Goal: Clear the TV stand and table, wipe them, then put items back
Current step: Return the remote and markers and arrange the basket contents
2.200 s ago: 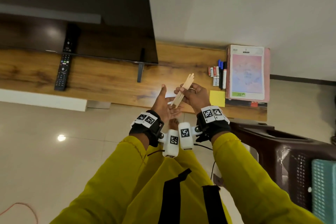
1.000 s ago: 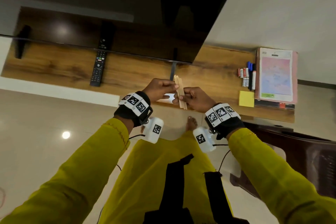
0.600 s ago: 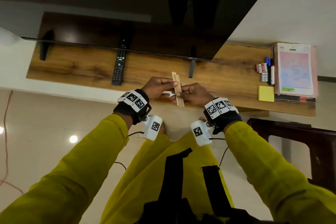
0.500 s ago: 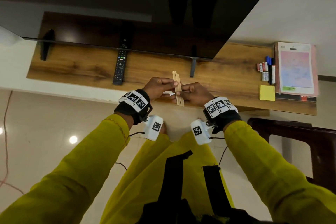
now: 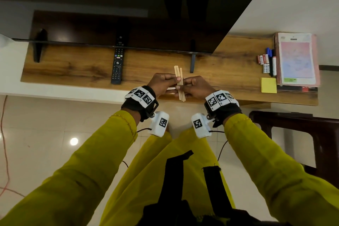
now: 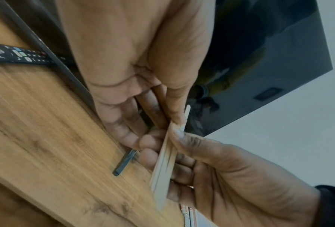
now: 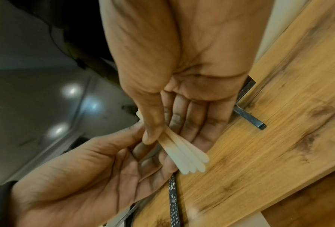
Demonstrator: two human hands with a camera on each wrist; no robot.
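Observation:
A small bundle of pale wooden sticks (image 5: 178, 80) is held above the front edge of the wooden TV stand (image 5: 73, 71). My left hand (image 5: 162, 84) pinches the wooden sticks (image 6: 163, 165) from the left and my right hand (image 5: 195, 86) pinches them from the right. In the right wrist view the wooden sticks (image 7: 184, 155) fan out slightly below the right thumb (image 7: 153, 122). The black remote (image 5: 117, 62) lies on the stand to the left, half under the TV (image 5: 128, 5).
At the stand's right end lie markers (image 5: 267, 62), a yellow sticky pad (image 5: 268, 85) and a stack of books (image 5: 296, 58). The TV's feet (image 5: 192, 60) stand on the wood. A dark brown chair (image 5: 302, 134) stands at my right. A red cable (image 5: 4, 134) runs along the floor at the left.
The view has shifted left along the stand. The sticks, first raised in my right hand alone, are now gripped by both hands and stand upright over the stand's front edge.

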